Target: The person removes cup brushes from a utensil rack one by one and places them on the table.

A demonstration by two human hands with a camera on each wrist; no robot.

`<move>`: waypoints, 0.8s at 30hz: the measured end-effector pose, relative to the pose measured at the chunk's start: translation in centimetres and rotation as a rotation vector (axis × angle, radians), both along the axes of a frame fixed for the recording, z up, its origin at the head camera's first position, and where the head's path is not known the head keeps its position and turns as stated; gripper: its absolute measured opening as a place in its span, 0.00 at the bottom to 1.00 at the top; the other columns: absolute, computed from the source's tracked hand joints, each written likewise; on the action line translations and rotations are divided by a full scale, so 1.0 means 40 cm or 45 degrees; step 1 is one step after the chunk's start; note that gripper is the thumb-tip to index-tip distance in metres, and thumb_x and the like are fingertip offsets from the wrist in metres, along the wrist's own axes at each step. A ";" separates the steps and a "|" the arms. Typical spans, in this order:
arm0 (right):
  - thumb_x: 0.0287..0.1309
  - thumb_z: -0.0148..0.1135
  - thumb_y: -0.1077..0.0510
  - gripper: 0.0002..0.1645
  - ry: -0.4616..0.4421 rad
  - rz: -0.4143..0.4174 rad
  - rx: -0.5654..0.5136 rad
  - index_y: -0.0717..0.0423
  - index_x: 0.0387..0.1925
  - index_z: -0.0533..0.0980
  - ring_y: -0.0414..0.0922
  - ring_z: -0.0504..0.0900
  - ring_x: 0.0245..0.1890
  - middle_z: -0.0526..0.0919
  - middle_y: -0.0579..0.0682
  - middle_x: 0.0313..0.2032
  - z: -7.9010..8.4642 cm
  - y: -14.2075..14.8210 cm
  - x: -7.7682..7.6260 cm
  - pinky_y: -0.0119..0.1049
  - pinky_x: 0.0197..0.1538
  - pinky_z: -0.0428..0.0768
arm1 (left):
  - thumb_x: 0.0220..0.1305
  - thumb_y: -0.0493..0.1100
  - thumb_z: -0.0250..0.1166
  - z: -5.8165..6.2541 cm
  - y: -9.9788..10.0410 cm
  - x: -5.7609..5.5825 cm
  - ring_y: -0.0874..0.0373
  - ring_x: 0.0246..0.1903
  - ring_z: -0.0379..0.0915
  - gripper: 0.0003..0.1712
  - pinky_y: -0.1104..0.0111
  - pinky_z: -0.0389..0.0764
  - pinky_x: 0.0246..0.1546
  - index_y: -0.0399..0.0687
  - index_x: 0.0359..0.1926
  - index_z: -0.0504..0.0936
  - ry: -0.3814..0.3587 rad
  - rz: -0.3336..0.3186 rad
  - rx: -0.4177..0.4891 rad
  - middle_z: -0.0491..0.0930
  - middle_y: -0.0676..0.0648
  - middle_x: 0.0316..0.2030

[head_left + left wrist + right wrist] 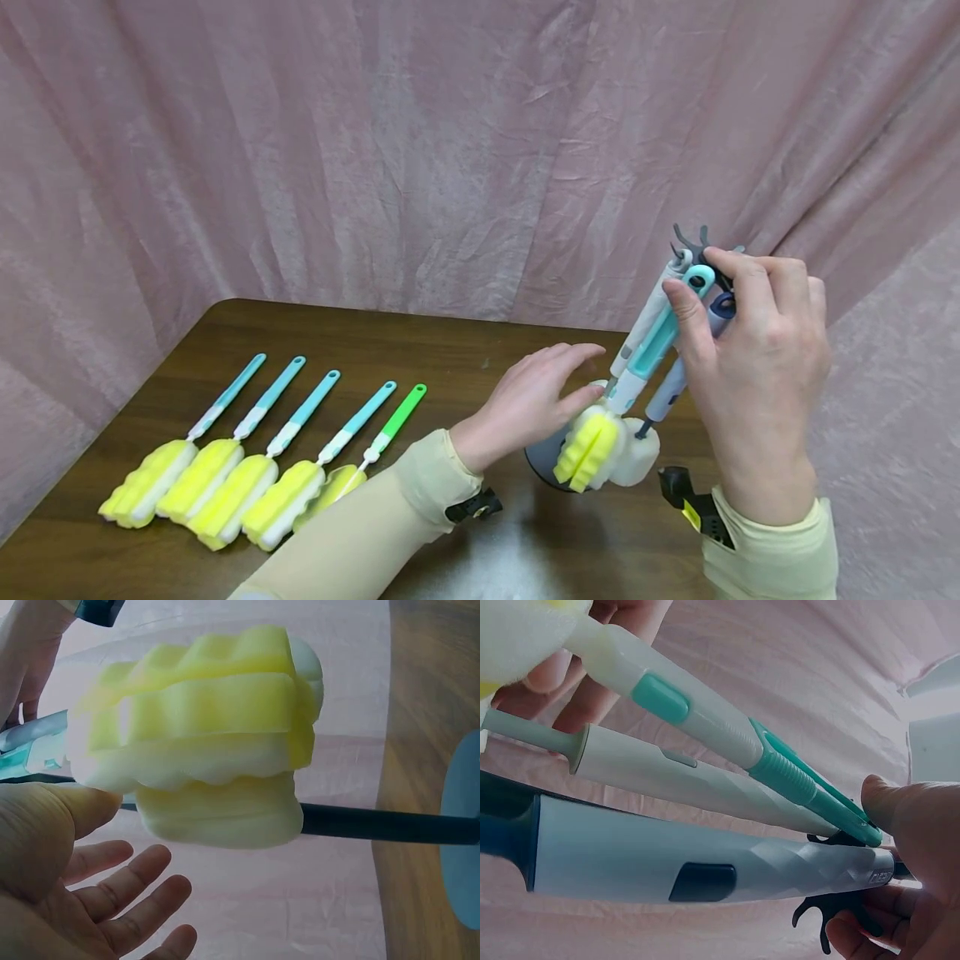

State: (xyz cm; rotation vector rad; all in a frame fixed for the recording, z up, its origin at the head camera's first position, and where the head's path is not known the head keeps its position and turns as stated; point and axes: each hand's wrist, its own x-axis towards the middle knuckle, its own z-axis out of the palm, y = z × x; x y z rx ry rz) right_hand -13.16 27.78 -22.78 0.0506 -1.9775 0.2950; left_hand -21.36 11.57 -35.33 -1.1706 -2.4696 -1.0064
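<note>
At the top of a dark hook stand [697,243], my right hand [765,358] pinches the looped end of a teal-handled sponge bottle brush [656,342], thumb on the handle. Its yellow and white sponge head [202,712] hangs downward. A grey-white handled brush [697,780] and a pale blue-handled one [705,844] hang from the same stand, close beside it. My left hand [532,400] is by the neck of the teal brush, thumb right at the sponge, its other fingers loosely extended in the left wrist view. Below stands the stand's round grey base [542,460].
Several sponge brushes lie in a row at the left of the wooden table [517,533], mostly with blue handles [303,412], one with a green handle [401,417]. My left forearm overlaps the green one's head. A pink curtain [465,167] hangs behind the table.
</note>
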 end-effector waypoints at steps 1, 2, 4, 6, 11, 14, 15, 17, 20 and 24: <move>0.60 0.66 0.40 0.32 0.000 0.004 0.000 0.60 0.55 0.80 0.62 0.70 0.41 0.77 0.63 0.47 0.000 0.000 0.000 0.52 0.38 0.65 | 0.71 0.59 0.57 0.000 0.002 0.000 0.66 0.57 0.71 0.28 0.68 0.72 0.53 0.59 0.69 0.71 -0.005 -0.006 0.008 0.74 0.61 0.61; 0.60 0.66 0.40 0.32 0.001 0.006 0.000 0.60 0.55 0.80 0.62 0.70 0.42 0.77 0.63 0.47 0.001 -0.001 0.000 0.52 0.38 0.65 | 0.71 0.59 0.58 0.000 0.005 0.001 0.66 0.56 0.71 0.28 0.69 0.72 0.52 0.59 0.68 0.72 -0.007 -0.010 0.016 0.75 0.61 0.60; 0.60 0.67 0.40 0.31 0.004 0.015 0.000 0.60 0.55 0.80 0.62 0.70 0.41 0.77 0.63 0.47 0.001 -0.001 -0.001 0.53 0.38 0.65 | 0.71 0.59 0.58 -0.001 0.009 0.002 0.67 0.55 0.72 0.28 0.70 0.72 0.51 0.59 0.68 0.72 -0.008 -0.014 0.029 0.75 0.61 0.59; 0.60 0.67 0.41 0.31 0.010 0.022 0.001 0.60 0.54 0.81 0.62 0.70 0.41 0.77 0.63 0.47 0.001 -0.001 -0.001 0.53 0.38 0.65 | 0.70 0.59 0.59 -0.002 0.012 0.002 0.67 0.53 0.73 0.28 0.72 0.72 0.50 0.58 0.67 0.73 -0.008 -0.021 0.044 0.76 0.61 0.57; 0.59 0.67 0.41 0.31 0.020 0.029 0.003 0.59 0.55 0.81 0.63 0.70 0.41 0.77 0.63 0.47 0.000 0.000 -0.002 0.54 0.39 0.66 | 0.69 0.59 0.61 -0.005 0.020 0.002 0.67 0.50 0.74 0.27 0.74 0.71 0.47 0.59 0.66 0.74 -0.015 -0.033 0.074 0.78 0.61 0.51; 0.59 0.67 0.41 0.31 0.019 0.029 0.003 0.59 0.55 0.80 0.63 0.70 0.41 0.77 0.63 0.47 -0.001 0.001 -0.001 0.54 0.39 0.66 | 0.68 0.59 0.62 -0.006 0.026 0.002 0.68 0.48 0.74 0.27 0.75 0.70 0.46 0.59 0.64 0.75 -0.030 -0.036 0.089 0.79 0.62 0.48; 0.59 0.67 0.41 0.31 0.018 0.028 0.004 0.59 0.55 0.80 0.63 0.70 0.41 0.77 0.63 0.47 -0.002 0.001 -0.001 0.54 0.39 0.66 | 0.67 0.58 0.63 -0.006 0.027 0.003 0.68 0.48 0.74 0.26 0.76 0.70 0.45 0.59 0.64 0.75 -0.038 -0.039 0.095 0.79 0.62 0.47; 0.59 0.67 0.41 0.31 0.017 0.030 0.004 0.59 0.55 0.80 0.63 0.70 0.41 0.77 0.63 0.47 -0.003 0.002 -0.002 0.54 0.39 0.66 | 0.67 0.57 0.64 -0.006 0.031 0.003 0.69 0.47 0.74 0.25 0.76 0.70 0.45 0.59 0.62 0.76 -0.054 -0.044 0.105 0.79 0.63 0.46; 0.59 0.67 0.41 0.31 0.020 0.031 0.002 0.59 0.55 0.80 0.63 0.70 0.41 0.77 0.63 0.47 -0.004 0.002 -0.002 0.54 0.39 0.66 | 0.66 0.56 0.66 -0.006 0.037 0.004 0.70 0.47 0.74 0.23 0.76 0.69 0.45 0.60 0.60 0.77 -0.072 -0.058 0.121 0.79 0.64 0.45; 0.59 0.68 0.41 0.31 0.023 0.034 0.000 0.58 0.55 0.80 0.63 0.70 0.42 0.77 0.63 0.48 -0.007 0.004 -0.001 0.55 0.40 0.67 | 0.65 0.54 0.66 -0.005 0.045 0.005 0.72 0.45 0.72 0.21 0.78 0.69 0.43 0.60 0.58 0.78 -0.067 -0.054 0.127 0.77 0.65 0.42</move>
